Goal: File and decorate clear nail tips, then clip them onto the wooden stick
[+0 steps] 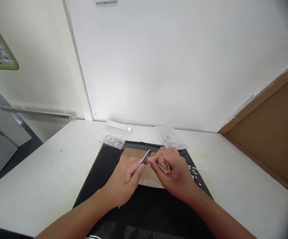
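Between the thumb and fingers of my left hand (125,179) is a small, flat dark piece with a pale rim (145,157), held tilted on edge. My right hand (175,169) is closed in a pinch, its thumb and fingertip at the right side of that piece. Whatever the right fingertips grip is too small to make out. Both hands are above a tan sheet (151,181), which lies on a black mat (148,205) and is partly covered by them.
A clear plastic bag (119,126) and a small patterned sheet (114,141) lie at the back left. Another clear bag (170,136) is at the back right. Several white bits (195,172) are scattered on the mat's right side. A white wall (158,66) rises behind the white table (59,166).
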A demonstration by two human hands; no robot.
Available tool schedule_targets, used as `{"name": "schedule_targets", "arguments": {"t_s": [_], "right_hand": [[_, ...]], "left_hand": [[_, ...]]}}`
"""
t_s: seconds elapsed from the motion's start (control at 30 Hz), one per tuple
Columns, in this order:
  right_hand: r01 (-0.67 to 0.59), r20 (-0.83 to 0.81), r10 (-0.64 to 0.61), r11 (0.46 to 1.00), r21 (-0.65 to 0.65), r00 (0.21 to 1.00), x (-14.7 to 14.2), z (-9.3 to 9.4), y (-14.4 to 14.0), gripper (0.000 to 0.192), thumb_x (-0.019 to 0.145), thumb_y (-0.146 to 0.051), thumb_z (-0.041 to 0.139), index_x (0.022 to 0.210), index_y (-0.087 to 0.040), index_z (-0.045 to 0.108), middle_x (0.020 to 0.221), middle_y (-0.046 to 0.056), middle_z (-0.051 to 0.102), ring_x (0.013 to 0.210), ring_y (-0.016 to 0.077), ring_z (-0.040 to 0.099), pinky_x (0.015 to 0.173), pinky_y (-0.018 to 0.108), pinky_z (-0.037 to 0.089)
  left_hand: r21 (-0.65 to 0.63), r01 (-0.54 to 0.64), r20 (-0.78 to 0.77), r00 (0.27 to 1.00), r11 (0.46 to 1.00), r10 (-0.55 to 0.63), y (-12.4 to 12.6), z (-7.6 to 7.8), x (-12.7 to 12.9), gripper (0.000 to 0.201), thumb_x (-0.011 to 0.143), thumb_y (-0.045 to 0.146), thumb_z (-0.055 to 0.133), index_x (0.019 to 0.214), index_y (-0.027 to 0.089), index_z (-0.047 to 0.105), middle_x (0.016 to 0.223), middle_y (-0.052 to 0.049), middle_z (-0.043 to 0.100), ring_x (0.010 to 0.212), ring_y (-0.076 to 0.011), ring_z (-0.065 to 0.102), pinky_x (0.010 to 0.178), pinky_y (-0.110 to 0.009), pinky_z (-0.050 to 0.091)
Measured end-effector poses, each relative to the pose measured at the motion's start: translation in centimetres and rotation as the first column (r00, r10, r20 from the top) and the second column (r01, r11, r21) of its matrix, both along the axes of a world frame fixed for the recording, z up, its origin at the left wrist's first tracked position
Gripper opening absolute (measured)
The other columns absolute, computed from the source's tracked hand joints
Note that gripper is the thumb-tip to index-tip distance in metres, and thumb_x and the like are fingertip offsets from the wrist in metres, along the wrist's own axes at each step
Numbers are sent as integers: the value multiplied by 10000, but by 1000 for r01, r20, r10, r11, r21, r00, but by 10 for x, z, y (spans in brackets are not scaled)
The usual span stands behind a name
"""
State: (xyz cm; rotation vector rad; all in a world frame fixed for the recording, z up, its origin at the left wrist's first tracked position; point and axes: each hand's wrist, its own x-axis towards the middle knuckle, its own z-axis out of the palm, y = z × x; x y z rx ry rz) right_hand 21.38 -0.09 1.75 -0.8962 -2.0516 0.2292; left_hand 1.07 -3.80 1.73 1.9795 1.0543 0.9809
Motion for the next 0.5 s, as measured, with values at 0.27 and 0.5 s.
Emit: {"name": "schedule_targets", "arguments": {"t_s": [0.27, 0.5], "right_hand": [[11, -7, -11, 1000, 18, 1000, 2, 2, -1, 445, 982, -217, 642, 710, -205, 291, 661, -72, 537, 634, 102, 531, 720, 336, 324], [50, -89, -49, 999, 11, 995, 5, 2, 2, 378, 976, -245, 655, 734, -226, 365, 699, -58, 562, 666, 131, 572, 762, 352, 393]], "left_hand": [[-22, 4, -1, 1000, 1000, -4, 0, -3, -1, 380, 1100, 365, 361, 826, 182, 550, 693, 21, 525, 573, -104, 514, 516, -203, 392], [-45, 8, 5, 1000, 999, -7, -1, -3, 0, 373, 1100, 384, 369, 939, 174, 632, 734, 14, 553, 569, -99, 514, 515, -206, 402]]}}
